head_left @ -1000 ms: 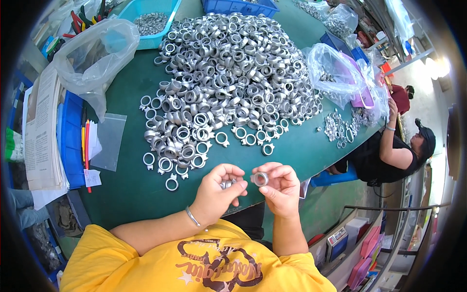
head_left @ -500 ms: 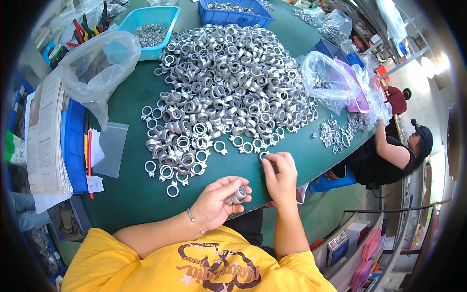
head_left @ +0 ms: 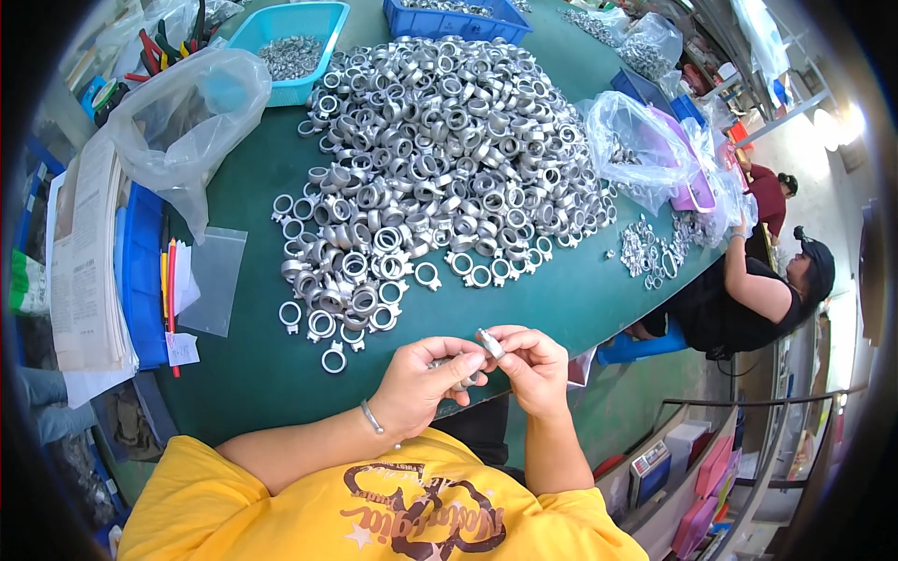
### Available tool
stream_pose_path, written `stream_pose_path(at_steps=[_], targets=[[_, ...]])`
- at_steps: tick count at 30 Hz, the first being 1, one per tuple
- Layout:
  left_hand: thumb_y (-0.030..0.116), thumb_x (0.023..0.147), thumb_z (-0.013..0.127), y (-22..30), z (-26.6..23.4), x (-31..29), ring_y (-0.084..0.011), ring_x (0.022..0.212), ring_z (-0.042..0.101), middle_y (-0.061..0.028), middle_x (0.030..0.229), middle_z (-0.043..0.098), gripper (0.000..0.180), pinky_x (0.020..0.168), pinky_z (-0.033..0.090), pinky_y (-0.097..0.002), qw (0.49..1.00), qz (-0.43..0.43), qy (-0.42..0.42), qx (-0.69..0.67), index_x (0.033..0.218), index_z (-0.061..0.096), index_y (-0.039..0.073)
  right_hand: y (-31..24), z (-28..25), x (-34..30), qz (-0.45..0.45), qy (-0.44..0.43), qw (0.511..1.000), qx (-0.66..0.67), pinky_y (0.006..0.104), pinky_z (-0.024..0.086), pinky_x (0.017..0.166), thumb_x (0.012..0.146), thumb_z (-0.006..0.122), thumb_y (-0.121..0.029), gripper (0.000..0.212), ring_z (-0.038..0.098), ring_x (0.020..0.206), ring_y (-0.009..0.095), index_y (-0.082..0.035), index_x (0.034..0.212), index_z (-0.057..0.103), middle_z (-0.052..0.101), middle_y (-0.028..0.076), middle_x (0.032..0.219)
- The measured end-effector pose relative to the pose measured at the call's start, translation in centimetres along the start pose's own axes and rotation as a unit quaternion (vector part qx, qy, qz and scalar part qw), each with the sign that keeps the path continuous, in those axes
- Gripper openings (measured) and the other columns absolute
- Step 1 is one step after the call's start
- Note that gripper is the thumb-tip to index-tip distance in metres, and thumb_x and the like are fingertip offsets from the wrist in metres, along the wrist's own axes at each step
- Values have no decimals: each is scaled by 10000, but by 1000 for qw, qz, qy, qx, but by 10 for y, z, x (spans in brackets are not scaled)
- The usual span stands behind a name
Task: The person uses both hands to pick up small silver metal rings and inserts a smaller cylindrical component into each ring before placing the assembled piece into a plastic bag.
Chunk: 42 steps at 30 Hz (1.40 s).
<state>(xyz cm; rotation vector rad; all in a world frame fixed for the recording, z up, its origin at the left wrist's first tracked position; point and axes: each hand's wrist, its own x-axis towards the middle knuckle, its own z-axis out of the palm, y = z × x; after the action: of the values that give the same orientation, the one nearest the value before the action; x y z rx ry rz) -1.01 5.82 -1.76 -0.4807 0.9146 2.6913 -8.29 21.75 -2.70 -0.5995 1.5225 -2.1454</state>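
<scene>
My left hand (head_left: 426, 379) is curled round a few grey metal rings (head_left: 460, 381), partly hidden by its fingers. Close beside it, my right hand (head_left: 531, 369) pinches one more metal ring (head_left: 489, 344), held edge-on and tilted above the near edge of the table. The two hands nearly meet at the fingertips; whether they touch, I cannot tell. Ahead of them a large heap of similar metal rings (head_left: 449, 159), each with a small lug, covers the middle of the green table (head_left: 253, 374). Some rings lie singly along its near side.
A turquoise basket (head_left: 332, 42) and a blue crate (head_left: 458, 26) of small parts stand behind the heap. At left are a plastic bag (head_left: 187, 140), pencils (head_left: 171, 299) and stacked papers (head_left: 84, 262). A seated co-worker (head_left: 748, 290) reaches toward bags at the right.
My right hand has picked up a ring from the table near the heap and brought it back beside my left hand. The left hand has closed more round its rings.
</scene>
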Motion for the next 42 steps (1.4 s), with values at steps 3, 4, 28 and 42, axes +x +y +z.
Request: stream_pose_path(at_steps=[3,4,28,42], targets=[[93,826,590,1,2,-1,-126,727,585,-66,880,597,138,548,459,-216,1000,9,9,29,932,585,4,0,1,0,-43,-26,996,-79,287,497,755,781,563,80,116,580,892,191,34,888,568,552,184,1067],[85,819,597,2,3,-1,-121,715,581,-64,876,595,133,544,455,-214,999,11,15,42,921,590,1,-1,1,0,-67,-38,990,-121,289,495,761,781,563,80,116,579,900,195,32,886,569,553,187,1069],[40,737,660,-9,1,1,-82,659,562,-34,790,600,171,544,443,-182,948,170,44,267,889,584,19,-12,10,4,7,-17,999,-42,259,476,692,823,558,8,130,571,803,159,24,952,544,582,114,894],[229,883,499,6,-7,4,-172,735,606,-77,846,599,267,514,485,-254,988,-102,-23,-115,1060,553,36,-24,2,39,-175,43,865,-467,293,469,627,731,589,44,67,593,706,237,25,795,590,605,127,773]])
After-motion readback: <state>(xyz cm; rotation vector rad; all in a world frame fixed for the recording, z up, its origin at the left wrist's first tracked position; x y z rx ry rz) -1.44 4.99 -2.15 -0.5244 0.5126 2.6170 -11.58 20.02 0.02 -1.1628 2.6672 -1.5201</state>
